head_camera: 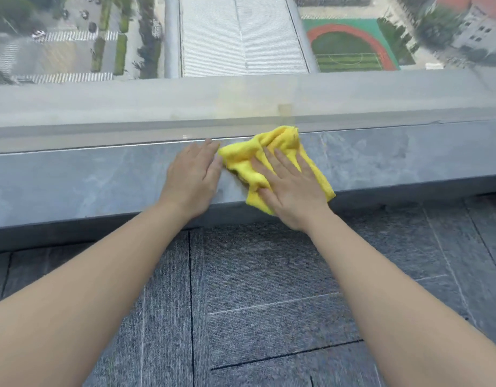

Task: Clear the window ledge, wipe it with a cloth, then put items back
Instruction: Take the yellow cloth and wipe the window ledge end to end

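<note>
A grey stone window ledge (pixel 87 180) runs across the view below the glass. A crumpled yellow cloth (pixel 269 148) lies on it right of centre, its far corner against the window and its near corner hanging over the front edge. My right hand (pixel 290 191) lies flat on the cloth, fingers spread, palm pressing down. My left hand (pixel 193 177) rests flat on the bare ledge just left of the cloth, fingertips touching its edge. No other items stand on the visible ledge.
The window pane (pixel 241 101) rises directly behind the ledge, showing streets and a sports field far below. Grey carpet tiles (pixel 255 289) cover the floor beneath my arms.
</note>
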`<action>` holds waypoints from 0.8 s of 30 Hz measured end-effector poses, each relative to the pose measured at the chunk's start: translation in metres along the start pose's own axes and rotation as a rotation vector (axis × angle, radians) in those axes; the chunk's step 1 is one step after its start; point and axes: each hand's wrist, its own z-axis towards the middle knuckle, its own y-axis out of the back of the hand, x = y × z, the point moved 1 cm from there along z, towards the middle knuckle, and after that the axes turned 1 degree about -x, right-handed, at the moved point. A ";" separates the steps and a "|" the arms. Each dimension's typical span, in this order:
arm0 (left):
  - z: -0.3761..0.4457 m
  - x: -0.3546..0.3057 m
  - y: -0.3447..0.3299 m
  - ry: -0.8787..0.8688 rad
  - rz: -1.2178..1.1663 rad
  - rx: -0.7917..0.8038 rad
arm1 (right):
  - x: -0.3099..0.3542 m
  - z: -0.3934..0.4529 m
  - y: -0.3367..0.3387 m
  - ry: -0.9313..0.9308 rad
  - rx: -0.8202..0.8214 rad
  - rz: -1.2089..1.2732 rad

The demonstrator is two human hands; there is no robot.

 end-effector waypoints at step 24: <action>0.002 -0.062 -0.059 0.046 0.078 0.034 | -0.083 -0.022 0.002 -0.013 -0.062 0.035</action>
